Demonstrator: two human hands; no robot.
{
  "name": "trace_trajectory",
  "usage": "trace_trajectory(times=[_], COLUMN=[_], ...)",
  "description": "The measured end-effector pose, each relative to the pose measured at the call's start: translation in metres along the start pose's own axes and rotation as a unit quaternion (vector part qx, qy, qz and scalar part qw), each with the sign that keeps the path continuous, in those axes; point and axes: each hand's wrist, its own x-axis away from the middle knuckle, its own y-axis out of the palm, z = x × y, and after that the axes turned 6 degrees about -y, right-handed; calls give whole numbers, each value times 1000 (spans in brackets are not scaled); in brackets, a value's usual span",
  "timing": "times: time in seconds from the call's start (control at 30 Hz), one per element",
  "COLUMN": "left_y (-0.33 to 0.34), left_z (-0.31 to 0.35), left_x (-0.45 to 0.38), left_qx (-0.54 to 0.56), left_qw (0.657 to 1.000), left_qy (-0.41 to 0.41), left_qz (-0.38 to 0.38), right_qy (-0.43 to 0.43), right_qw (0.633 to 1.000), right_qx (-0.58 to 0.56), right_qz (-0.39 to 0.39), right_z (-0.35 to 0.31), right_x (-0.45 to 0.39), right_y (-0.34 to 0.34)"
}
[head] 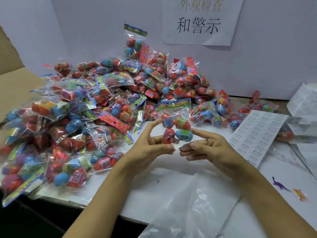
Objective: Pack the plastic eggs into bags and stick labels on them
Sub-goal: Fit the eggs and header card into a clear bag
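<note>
Clear cellophane makes up the small bag [175, 127] held up between both hands above the white table [154, 182], with four plastic eggs inside: a red-and-blue one and a red one with a green band above, a red one and a blue egg [183, 135] below. The left hand [151, 148] pinches the bag's lower edge between thumb and fingertips while its index finger reaches up the bag's left side; the right hand [205, 148] pinches the same lower edge from the other side, its index finger laid against the blue egg. Held this way, the bag hangs taut and faces the person, probably so the eggs can be checked or the film smoothed flat where a label would go. Its colourful header strip [173, 103] points away, toward the big heap of filled bags [96, 107] that covers the left and back of the table. The sheet of warning labels [259, 133] lies just right of the right hand, within easy reach, which suits peeling one off next; I see no label on the bag yet, though the film is too glossy to be sure. A loose sheet of clear plastic [190, 208] lies below the forearms, and a purple toy dinosaur [280, 185] sits near the right edge.
</note>
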Motion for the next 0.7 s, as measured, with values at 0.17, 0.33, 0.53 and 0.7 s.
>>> trace_trajectory(times=[0.17,0.33,0.53,0.7], left_y=[-6,-12,-10,-3], left_z=[2,1,-2,-5], left_x=[2,1,0,-2], left_qx=[5,17,17,11], left_qw=[1000,999,1000,1000], left_qy=[-3,-10,-10,0], left_qz=[-28,-27,-13,7], right_qy=[17,29,28,7], right_qw=[999,998,999,1000], right_qx=[-13,-31,-4,21], right_qz=[-35,-39,-34,-8], right_z=[-7,-10,-4,5], right_x=[3,4,4,2], right_y=[-5,-7,-4,7])
